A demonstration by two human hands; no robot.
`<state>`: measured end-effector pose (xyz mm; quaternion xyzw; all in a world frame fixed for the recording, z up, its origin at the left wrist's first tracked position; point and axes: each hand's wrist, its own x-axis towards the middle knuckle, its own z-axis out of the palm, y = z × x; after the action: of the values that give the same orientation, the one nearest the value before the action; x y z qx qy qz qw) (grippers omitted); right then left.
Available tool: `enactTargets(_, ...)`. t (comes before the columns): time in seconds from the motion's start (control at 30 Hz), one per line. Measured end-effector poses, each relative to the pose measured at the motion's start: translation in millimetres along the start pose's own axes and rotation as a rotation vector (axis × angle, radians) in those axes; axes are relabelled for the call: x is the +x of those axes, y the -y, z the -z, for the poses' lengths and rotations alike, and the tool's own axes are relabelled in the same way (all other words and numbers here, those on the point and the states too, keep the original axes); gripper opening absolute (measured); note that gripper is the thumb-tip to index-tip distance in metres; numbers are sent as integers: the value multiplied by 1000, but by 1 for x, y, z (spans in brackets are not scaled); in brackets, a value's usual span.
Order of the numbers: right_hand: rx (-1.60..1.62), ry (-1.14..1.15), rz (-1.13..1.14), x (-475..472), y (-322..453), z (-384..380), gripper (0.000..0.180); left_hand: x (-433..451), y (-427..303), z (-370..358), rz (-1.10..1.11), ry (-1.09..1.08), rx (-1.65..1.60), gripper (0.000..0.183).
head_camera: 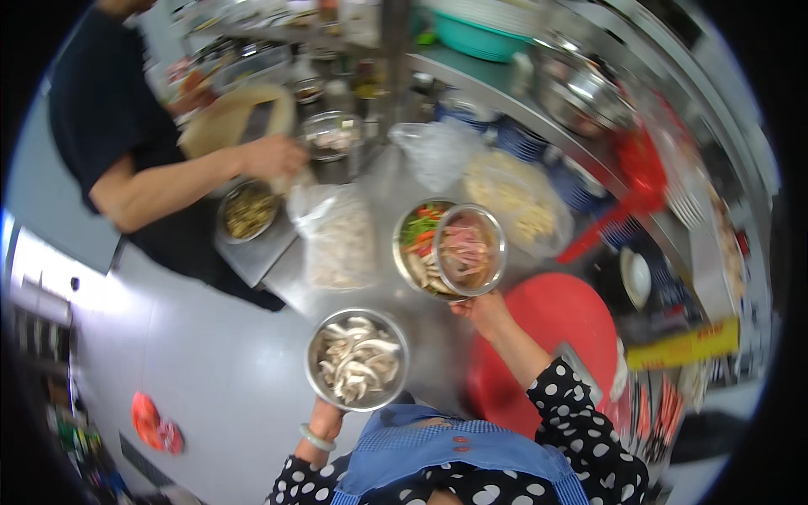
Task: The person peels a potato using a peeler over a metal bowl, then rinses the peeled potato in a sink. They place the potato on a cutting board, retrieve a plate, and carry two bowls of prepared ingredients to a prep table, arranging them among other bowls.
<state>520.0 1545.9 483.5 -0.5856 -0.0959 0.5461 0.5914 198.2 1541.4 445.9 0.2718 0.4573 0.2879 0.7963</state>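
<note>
A steel bowl point(309, 372) of sliced mushrooms point(360, 360) rests in my left hand point(327, 420), which grips it from below at the near rim. My right hand point(483, 312) holds the near edge of a smaller steel bowl point(502, 252) with pink sliced meat point(467, 249) in it; its fingers are partly hidden under the rim. That bowl overlaps a larger steel bowl point(399, 252) of cut green and red vegetables and pale slices point(421, 233). Whether my right hand also touches the larger bowl, I cannot tell. A round red cutting board point(562, 328) lies beside my right forearm.
A co-worker's hand point(278, 156) is at the top of a clear bag point(338, 240) on the steel table point(435, 353). Another bag point(521, 202) of pale pieces lies at the far right. A cleaver point(577, 366) lies on the red board. Shelving point(505, 95) overhangs the back.
</note>
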Motion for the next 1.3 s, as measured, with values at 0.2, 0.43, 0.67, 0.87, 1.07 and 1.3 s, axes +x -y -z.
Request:
enactTargets(0.2, 48, -83, 108, -119, -6, 46, 23, 4, 1, 7, 84, 144, 113, 45)
enactTargets(0.43, 216, -532, 165, -286, -70, 97, 25, -31, -4, -15, 111, 427, 523, 40)
enactTargets(0.67, 432, -773, 180, -482, -164, 157, 31, -120, 32, -74, 247, 548, 640, 38)
enactTargets(0.87, 570, -1008, 205, -608, -247, 187, 30, -186, 98, -121, 449, 635, 745, 37)
enactTargets(1.07, 753, -1236, 338, -680, -331, 207, 28, -229, 207, -177, 546, 816, 804, 27)
enactTargets(1.3, 888, -1417, 371, -744, -397, 272, 28, -293, 329, -257, 669, 1122, 881, 40)
